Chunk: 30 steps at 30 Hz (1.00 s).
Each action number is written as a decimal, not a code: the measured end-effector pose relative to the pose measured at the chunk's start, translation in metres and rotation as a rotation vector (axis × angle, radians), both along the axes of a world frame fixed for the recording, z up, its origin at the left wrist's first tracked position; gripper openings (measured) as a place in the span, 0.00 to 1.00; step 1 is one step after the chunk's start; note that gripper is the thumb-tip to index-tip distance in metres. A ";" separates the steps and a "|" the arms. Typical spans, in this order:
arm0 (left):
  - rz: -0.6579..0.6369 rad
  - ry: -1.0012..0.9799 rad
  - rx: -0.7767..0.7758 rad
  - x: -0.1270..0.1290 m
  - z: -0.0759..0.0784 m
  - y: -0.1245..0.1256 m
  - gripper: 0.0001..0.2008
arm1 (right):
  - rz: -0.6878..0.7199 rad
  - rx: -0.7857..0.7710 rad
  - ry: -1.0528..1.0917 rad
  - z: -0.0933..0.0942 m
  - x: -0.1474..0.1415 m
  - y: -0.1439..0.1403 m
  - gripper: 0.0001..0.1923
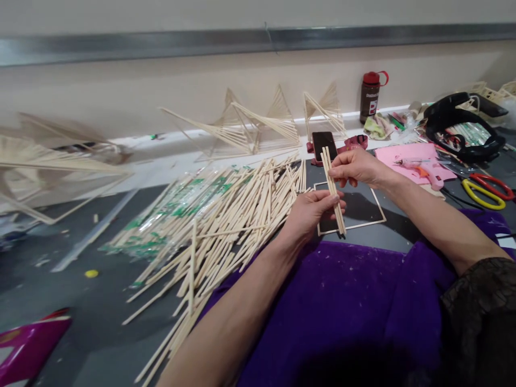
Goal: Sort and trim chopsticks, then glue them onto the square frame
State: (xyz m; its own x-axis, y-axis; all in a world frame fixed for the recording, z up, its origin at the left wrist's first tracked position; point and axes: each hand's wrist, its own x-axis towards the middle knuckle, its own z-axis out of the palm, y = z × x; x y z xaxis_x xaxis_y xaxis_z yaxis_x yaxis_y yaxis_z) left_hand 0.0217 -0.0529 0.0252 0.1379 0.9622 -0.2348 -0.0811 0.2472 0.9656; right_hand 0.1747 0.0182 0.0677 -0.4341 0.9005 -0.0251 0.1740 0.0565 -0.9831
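Observation:
Both hands hold one small bundle of thin wooden sticks [332, 188], tilted slightly off upright. My left hand [310, 212] grips its lower half. My right hand [355, 166] pinches it near the top. Under the bundle lies a square frame of sticks [379, 207] on the dark table. A large loose pile of the same sticks [226, 215], partly over green-printed plastic wrappers [177, 207], spreads to the left of my left hand.
A purple cloth [342, 301] covers the near edge. Stick-built fan shapes [258, 126] stand along the wall. A phone [324, 142], pink glue gun [423, 169], scissors [486, 191], dark bottle [371, 97] and black headset [463, 121] lie at right.

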 end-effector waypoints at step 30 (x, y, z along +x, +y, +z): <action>0.264 0.215 0.200 -0.051 0.040 0.005 0.10 | -0.069 0.065 0.251 0.000 0.004 0.008 0.14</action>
State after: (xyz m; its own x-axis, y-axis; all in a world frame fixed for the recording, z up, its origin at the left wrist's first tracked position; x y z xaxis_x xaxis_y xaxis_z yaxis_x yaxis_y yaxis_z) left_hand -0.0291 -0.0479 0.0647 -0.1527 0.9876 -0.0359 0.0926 0.0505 0.9944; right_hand 0.1786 0.0257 0.0674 -0.3574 0.9243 0.1341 -0.0688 0.1171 -0.9907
